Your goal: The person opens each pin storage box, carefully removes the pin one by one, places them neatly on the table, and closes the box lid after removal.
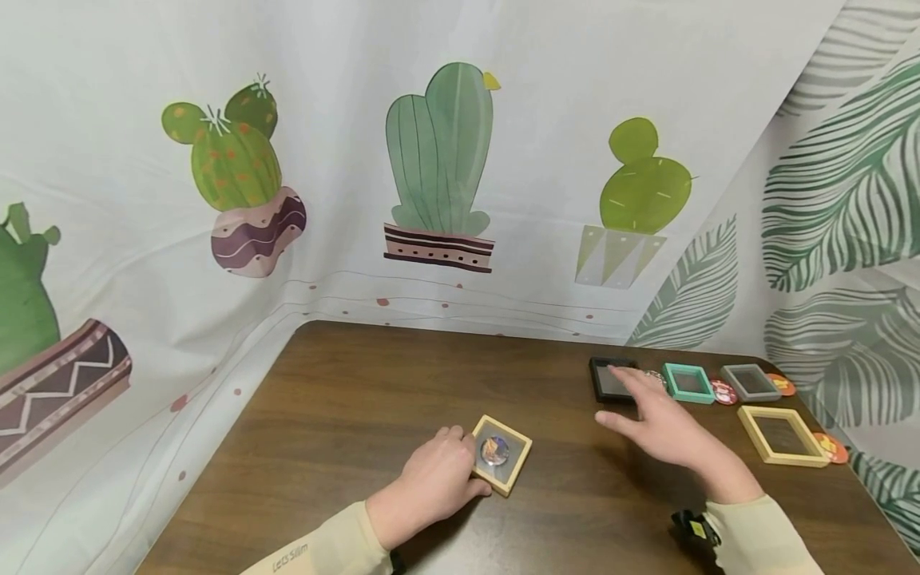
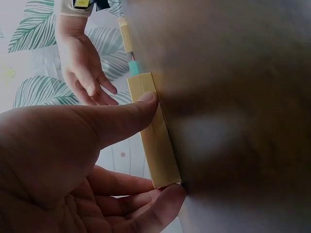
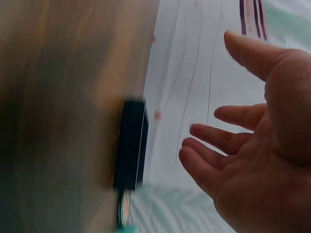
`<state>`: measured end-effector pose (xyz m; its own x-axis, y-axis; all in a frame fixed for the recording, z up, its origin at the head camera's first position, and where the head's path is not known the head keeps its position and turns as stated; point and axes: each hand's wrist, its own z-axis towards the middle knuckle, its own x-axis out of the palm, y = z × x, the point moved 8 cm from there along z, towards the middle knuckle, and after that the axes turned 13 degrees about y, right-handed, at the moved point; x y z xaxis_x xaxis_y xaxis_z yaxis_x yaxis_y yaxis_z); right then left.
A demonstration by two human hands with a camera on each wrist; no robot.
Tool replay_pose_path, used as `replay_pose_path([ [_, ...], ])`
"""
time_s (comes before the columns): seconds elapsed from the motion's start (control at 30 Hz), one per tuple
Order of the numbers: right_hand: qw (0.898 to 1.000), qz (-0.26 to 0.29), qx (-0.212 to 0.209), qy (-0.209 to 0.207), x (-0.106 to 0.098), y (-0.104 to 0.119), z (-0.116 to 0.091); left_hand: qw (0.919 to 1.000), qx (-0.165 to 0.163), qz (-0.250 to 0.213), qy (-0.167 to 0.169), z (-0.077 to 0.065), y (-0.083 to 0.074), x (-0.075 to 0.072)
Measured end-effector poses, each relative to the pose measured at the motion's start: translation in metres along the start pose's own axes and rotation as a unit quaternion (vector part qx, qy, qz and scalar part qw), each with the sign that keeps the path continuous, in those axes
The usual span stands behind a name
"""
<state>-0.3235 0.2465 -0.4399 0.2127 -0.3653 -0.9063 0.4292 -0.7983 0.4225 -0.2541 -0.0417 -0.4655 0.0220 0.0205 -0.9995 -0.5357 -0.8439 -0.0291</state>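
A yellow square display case (image 1: 525, 449) with a clear window lies on the brown table. Inside its window shows a round, colourful coin-like disc (image 1: 494, 450). My left hand (image 1: 442, 471) grips the left corner of this case. In the left wrist view, its thumb (image 2: 148, 99) presses one side wall while fingertips (image 2: 170, 199) touch the far corner. Toward the right, my right hand (image 1: 664, 423) hovers with fingers spread, holding nothing. Nearest to it is a black display case (image 1: 602, 387), partly covered by the fingers in the head view; the right wrist view shows this black case (image 3: 130, 145) apart from the hand.
On the table's right side lie a teal case (image 1: 668, 383), a grey case (image 1: 731, 383) and another yellow case (image 1: 758, 443). Beside them are round discs, including a red one (image 1: 723, 392) and an orange one (image 1: 834, 449). A printed cloth hangs behind the table (image 1: 374, 375).
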Motion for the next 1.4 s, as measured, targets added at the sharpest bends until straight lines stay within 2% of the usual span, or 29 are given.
replay_pose_path([
  [0.27,0.997,0.011,-0.035,0.061,0.034,0.041,0.006,1.0000,0.001,-0.004,0.000,-0.001,-0.001,-0.002],
  [0.47,0.991,0.017,-0.049,0.123,0.062,0.065,0.007,1.0000,0.008,0.002,0.005,-0.002,-0.003,-0.002],
  [0.6,0.987,0.026,-0.063,0.145,0.073,0.078,0.010,0.9999,0.013,0.008,0.008,-0.002,-0.005,-0.001],
  [0.77,0.985,0.010,-0.079,0.154,0.084,0.090,0.013,0.9997,0.015,0.014,0.014,-0.002,-0.006,0.000],
  [1.1,0.981,-0.025,-0.107,0.161,0.093,0.106,0.017,0.9999,0.014,0.005,0.003,-0.002,-0.008,0.000],
  [1.4,0.980,-0.058,-0.123,0.147,0.097,0.115,0.019,0.9997,0.018,-0.013,0.012,-0.001,-0.011,0.003],
])
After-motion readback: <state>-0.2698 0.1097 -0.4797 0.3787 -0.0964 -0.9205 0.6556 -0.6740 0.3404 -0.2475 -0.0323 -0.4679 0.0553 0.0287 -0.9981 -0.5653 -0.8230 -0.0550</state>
